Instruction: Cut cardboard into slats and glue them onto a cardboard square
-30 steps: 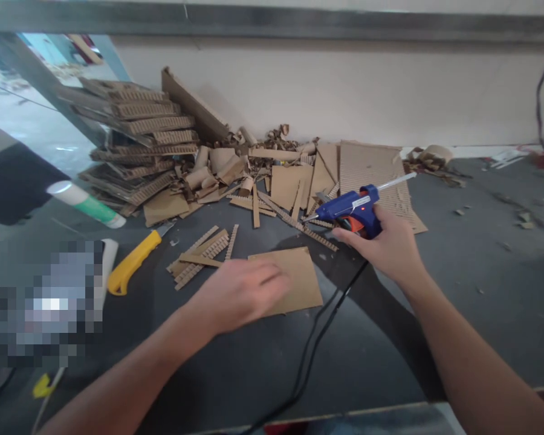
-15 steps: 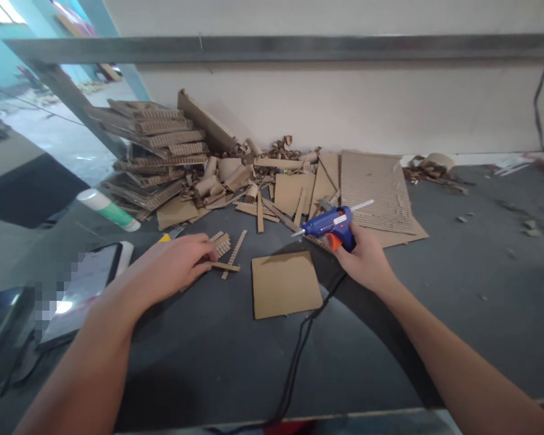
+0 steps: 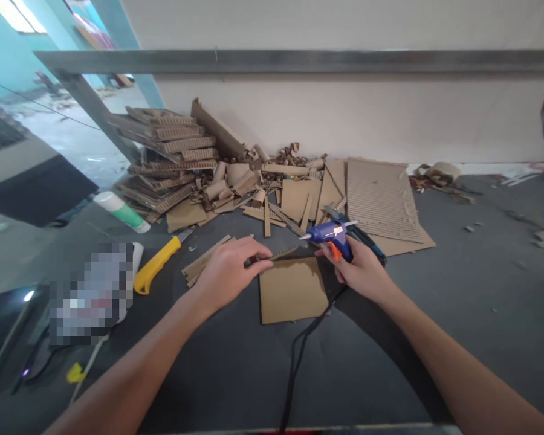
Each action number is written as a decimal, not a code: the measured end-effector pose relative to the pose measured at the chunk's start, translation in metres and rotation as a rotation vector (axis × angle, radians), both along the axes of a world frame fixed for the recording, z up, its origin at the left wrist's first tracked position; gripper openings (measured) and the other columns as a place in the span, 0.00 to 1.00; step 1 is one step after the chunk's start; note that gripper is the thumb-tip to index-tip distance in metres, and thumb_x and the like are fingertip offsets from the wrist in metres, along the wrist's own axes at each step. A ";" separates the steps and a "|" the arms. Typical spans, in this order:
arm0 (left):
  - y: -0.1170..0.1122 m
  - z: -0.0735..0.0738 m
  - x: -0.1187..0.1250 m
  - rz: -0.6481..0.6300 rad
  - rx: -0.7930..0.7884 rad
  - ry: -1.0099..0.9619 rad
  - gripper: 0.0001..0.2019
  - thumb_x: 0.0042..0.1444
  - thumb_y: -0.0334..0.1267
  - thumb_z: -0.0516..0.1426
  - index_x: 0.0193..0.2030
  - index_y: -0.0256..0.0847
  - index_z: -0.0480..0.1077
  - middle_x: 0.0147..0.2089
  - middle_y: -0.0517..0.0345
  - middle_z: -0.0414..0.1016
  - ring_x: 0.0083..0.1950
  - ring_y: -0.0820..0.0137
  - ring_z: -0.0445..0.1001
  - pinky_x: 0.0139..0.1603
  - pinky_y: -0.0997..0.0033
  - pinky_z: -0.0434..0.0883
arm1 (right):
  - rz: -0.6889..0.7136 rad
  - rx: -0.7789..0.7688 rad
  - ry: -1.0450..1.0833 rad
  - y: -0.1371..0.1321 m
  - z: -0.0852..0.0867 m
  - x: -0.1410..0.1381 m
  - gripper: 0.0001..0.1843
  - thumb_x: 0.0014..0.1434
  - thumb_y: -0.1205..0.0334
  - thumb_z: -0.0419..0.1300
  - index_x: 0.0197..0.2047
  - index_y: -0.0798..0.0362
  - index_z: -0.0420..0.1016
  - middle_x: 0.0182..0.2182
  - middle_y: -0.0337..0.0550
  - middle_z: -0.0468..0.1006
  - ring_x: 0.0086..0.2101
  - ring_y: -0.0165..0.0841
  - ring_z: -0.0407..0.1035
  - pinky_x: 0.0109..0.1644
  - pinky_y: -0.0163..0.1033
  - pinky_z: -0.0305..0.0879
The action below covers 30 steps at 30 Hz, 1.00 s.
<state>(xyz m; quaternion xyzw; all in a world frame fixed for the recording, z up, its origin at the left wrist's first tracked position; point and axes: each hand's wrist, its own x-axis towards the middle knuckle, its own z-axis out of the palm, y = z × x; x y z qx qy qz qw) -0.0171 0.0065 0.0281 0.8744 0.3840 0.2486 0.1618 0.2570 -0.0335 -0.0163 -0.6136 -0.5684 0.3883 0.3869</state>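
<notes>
My left hand (image 3: 231,266) pinches a thin corrugated cardboard strip (image 3: 284,253) between thumb and fingers, at the far edge of a small square of cardboard (image 3: 294,296). The square lies flat on the dark table in front of me, with a darker line of glue or a torn patch along its far side. In my right hand (image 3: 362,266) is a blue hot glue gun (image 3: 327,232) with an orange trigger, its nozzle pointing left above the square's far edge. More cardboard strips (image 3: 204,260) lie partly hidden behind my left hand.
A yellow utility knife (image 3: 158,266) and a green-and-white tube (image 3: 122,211) lie to the left. Stacked cardboard pieces (image 3: 181,145) and loose scraps stand at the back, with a corrugated sheet (image 3: 381,199) on the right. A black cord (image 3: 292,368) runs to the front edge.
My left hand has moved right from the strip pile to the square's far edge, bringing a strip along. The glue gun stays in my right hand, near the square. The view has shifted slightly.
</notes>
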 end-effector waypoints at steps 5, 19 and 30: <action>-0.004 -0.019 0.010 -0.037 0.079 -0.106 0.03 0.61 0.32 0.61 0.41 0.40 0.76 0.40 0.55 0.79 0.43 0.67 0.77 0.46 0.67 0.73 | 0.006 -0.029 0.136 -0.001 0.004 -0.004 0.23 0.59 0.41 0.61 0.43 0.52 0.68 0.37 0.47 0.81 0.17 0.24 0.60 0.19 0.34 0.59; -0.004 -0.035 0.025 -0.103 0.192 -0.179 0.02 0.61 0.29 0.61 0.40 0.37 0.75 0.37 0.54 0.78 0.40 0.66 0.74 0.41 0.67 0.72 | -0.041 0.070 0.204 0.001 0.004 -0.016 0.19 0.47 0.53 0.73 0.40 0.51 0.76 0.36 0.45 0.83 0.37 0.38 0.76 0.45 0.44 0.72; 0.004 -0.030 0.003 -0.056 0.080 -0.038 0.15 0.52 0.42 0.68 0.45 0.40 0.75 0.41 0.53 0.80 0.45 0.61 0.76 0.47 0.59 0.74 | -0.013 0.055 0.037 0.001 0.002 -0.014 0.19 0.50 0.52 0.70 0.42 0.53 0.75 0.35 0.44 0.80 0.33 0.36 0.71 0.38 0.41 0.69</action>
